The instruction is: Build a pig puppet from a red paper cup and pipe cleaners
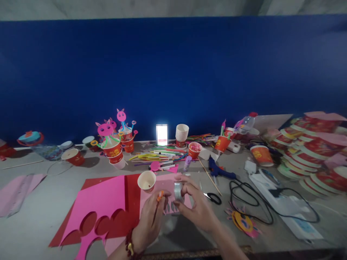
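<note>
My left hand point(151, 215), with a beaded bracelet at the wrist, is closed over the pink paper. A small orange piece point(160, 195) shows between its thumb and fingers; its exact kind is unclear. Fingers of my right hand point(196, 202) curl round a shiny silvery roll point(178, 191) that looks like tape. Beneath both hands lies a pale pink sheet point(173, 177) bearing small grey leaf-like shapes point(170, 206). A white-lined paper cup point(146, 181) stands just beyond my left hand.
Bright pink cut paper point(103, 193) lies on red sheets at left. To the right are black-handled scissors point(214, 198), a blue glue gun point(218, 170), a black cord point(267, 209) and stacked cups point(311, 155). Cup figures point(112, 144) and coloured sticks point(159, 155) stand behind.
</note>
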`<state>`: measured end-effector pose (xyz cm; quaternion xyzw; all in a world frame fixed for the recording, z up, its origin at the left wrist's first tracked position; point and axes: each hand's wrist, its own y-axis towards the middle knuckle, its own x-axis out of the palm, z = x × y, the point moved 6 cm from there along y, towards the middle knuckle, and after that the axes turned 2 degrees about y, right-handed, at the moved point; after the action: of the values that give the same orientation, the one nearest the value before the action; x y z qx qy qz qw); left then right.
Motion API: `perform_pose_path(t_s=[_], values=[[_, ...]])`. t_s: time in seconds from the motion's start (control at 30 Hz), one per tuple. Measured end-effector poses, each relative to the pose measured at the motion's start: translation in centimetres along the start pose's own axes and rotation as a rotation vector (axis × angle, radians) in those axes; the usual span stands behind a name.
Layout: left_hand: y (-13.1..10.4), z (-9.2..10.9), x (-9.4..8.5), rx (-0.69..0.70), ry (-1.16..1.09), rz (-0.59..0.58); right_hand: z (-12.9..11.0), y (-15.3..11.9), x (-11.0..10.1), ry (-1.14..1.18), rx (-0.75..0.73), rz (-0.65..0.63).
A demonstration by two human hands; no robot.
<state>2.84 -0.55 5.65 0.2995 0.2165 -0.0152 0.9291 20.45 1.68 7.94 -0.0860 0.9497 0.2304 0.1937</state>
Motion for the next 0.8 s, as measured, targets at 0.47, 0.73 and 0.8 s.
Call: perform_pose_path(t_s=[0.47,0.73,0.8], values=[[1.7,-0.1,2.2,-0.202,-0.04,-0.214,-0.5,-0.3,0.1,-0.053,0.026,0.007],[2.1,0.2,2.0,-0.174,-0.056,-0.222,-0.5,-0.2,0.0,-0.058,0.002,-0.03],[2.2,0.2,2.0,-0.159,-0.058,-0.23,-0.6,0.0,0.1,-0.059,-0.003,-0.042]])
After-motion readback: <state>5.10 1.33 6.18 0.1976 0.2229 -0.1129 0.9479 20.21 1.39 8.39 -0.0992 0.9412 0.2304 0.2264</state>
